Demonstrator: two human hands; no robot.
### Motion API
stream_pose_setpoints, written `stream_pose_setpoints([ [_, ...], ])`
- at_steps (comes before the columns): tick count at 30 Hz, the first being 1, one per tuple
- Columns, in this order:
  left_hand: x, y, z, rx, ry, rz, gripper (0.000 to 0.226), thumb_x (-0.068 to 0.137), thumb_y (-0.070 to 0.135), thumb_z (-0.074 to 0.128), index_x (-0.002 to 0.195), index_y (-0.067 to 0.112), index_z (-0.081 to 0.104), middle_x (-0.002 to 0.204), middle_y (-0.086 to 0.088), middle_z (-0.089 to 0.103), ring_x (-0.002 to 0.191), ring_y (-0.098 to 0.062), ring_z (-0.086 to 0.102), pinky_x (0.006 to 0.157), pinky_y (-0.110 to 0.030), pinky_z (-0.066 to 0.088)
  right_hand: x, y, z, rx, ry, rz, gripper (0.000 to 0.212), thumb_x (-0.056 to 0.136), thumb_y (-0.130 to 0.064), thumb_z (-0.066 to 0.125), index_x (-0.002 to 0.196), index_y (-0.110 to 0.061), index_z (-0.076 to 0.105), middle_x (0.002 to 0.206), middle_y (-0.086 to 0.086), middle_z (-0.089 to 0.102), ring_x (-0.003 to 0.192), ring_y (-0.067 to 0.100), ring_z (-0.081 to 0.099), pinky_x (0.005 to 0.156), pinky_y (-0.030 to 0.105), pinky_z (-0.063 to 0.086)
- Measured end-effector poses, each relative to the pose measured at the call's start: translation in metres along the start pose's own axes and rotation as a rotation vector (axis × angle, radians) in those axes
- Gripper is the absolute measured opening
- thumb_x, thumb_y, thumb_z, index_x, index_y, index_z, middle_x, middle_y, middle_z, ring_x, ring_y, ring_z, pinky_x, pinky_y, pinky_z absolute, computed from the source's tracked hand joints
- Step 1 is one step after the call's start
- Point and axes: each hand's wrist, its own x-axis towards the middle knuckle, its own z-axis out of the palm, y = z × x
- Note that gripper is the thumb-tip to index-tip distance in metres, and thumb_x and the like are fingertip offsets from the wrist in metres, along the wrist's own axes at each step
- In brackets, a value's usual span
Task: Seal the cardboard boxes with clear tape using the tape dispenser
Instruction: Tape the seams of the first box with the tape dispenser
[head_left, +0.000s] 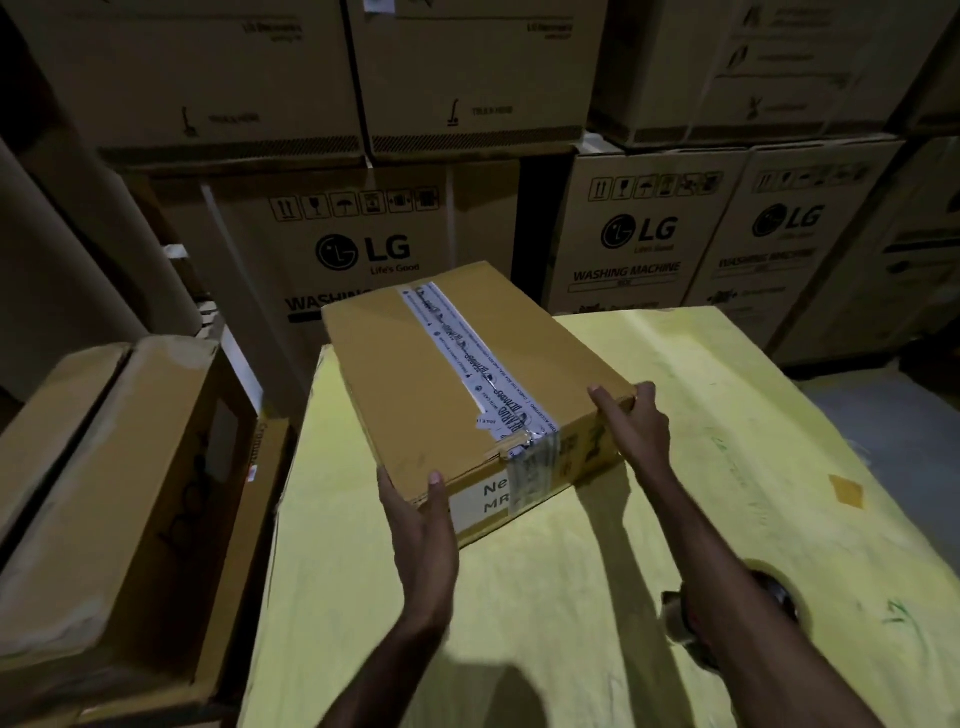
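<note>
Both hands are clamped on the near end of the cardboard box (441, 384). The left hand (421, 519) has the near-left corner, thumb lying on the top face and the rest of the hand wrapped along the side. The right hand (636, 423) has its fingers curled over the near-right corner. Neither hand is holding anything else.

Going left to right: far left there's a bigger brown carton (130, 493) standing beside the yellow surface (545, 597), with its top flaps not quite meeting. Next comes the box itself, sitting on the yellow surface at an angle, its far end towards the back edge. I honestly can't tell if it's flat down or lifted a bit at the near side. A strip of white printed tape (457, 353) runs along the middle seam of the top, and shiny clear tape (535, 467) folds over the near edge and down the front face. A white label (480, 501) sits just left of that, partly covered by the left hand.

Further right, the tape dispenser (776, 590) lies on the yellow surface, well apart from the box and mostly hidden behind the right forearm. There's a small brown patch (845, 488) on the yellow cover too. The back wall is all stacked LG washing machine cartons (363, 249).
</note>
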Motion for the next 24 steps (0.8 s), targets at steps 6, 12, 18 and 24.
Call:
stream_pose_setpoints([
  [6,0.080,0.019,-0.044,0.065,-0.043,-0.048,0.054,0.092,0.049,0.073,0.132,0.034,0.042,0.127,-0.002,0.066,0.098,-0.012,0.067,0.091,-0.041,0.057,-0.096,0.024,0.004,0.035,0.182,0.013,0.050,0.089,-0.062,0.068,0.103,-0.019,0.044,0.103,0.002,0.057,0.095,0.030,0.059,0.072,0.040,0.044],
  [12,0.135,0.029,-0.053,0.118,-0.164,-0.068,0.058,0.089,0.045,0.077,0.134,0.023,0.048,0.122,0.001,0.066,0.104,-0.017,0.066,0.074,-0.035,0.050,-0.177,0.051,0.011,0.146,0.162,-0.128,0.044,0.086,-0.059,0.070,0.112,-0.032,0.046,0.113,-0.011,0.053,0.100,0.011,0.058,0.072,0.042,0.056],
  [18,0.113,0.003,-0.056,-0.026,-0.028,-0.030,0.050,0.097,0.055,0.064,0.134,0.024,0.053,0.128,0.002,0.065,0.111,-0.014,0.064,0.091,-0.039,0.053,-0.180,0.119,-0.066,-0.096,0.488,0.006,0.072,0.077,-0.070,0.063,0.124,-0.018,0.054,0.120,0.011,0.061,0.108,0.033,0.059,0.092,0.049,0.052],
  [24,0.013,-0.058,-0.063,0.118,0.135,0.057,0.012,0.104,0.032,0.060,0.107,0.023,0.067,0.107,0.000,0.073,0.098,-0.028,0.068,0.087,-0.048,0.056,-0.209,0.197,-0.118,0.174,0.402,0.668,0.083,0.071,-0.056,0.085,0.131,-0.011,0.048,0.120,0.013,0.060,0.102,0.029,0.061,0.095,0.047,0.050],
])
